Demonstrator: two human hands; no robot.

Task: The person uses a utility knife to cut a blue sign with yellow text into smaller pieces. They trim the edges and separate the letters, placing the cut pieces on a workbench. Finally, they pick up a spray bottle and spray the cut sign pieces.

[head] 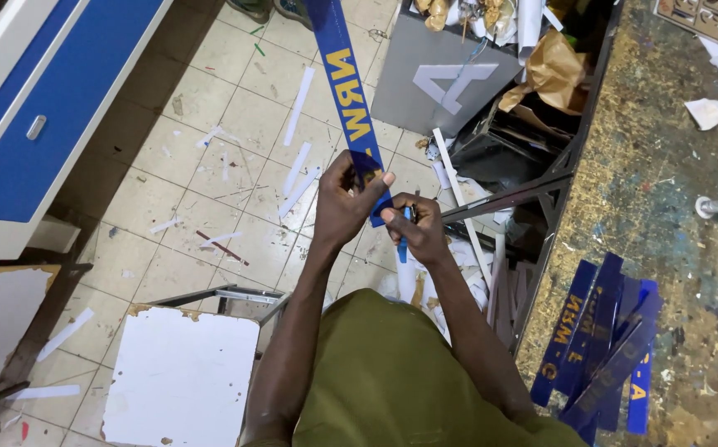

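The left hand [344, 203] pinches the near end of a long blue strip [344, 83] with yellow letters, thumb on one face and fingers [380, 179] curled over the other, so the strip runs up and away from the person over the tiled floor [210, 141]. The right hand [419, 228] sits just beside it, touching the strip's lower corner, its fingers closed around a small blue tool [404, 240] — what kind, I cannot tell. White offcuts [299, 103] lie scattered across the floor under the strip. To the right stands a paint-spattered desk [665, 182], carrying a loose pile of similar blue strips [603, 343] near its front edge. A grey box [446, 87] full of scraps sits beyond the hands, and a white board [181, 377] lies low on the left.
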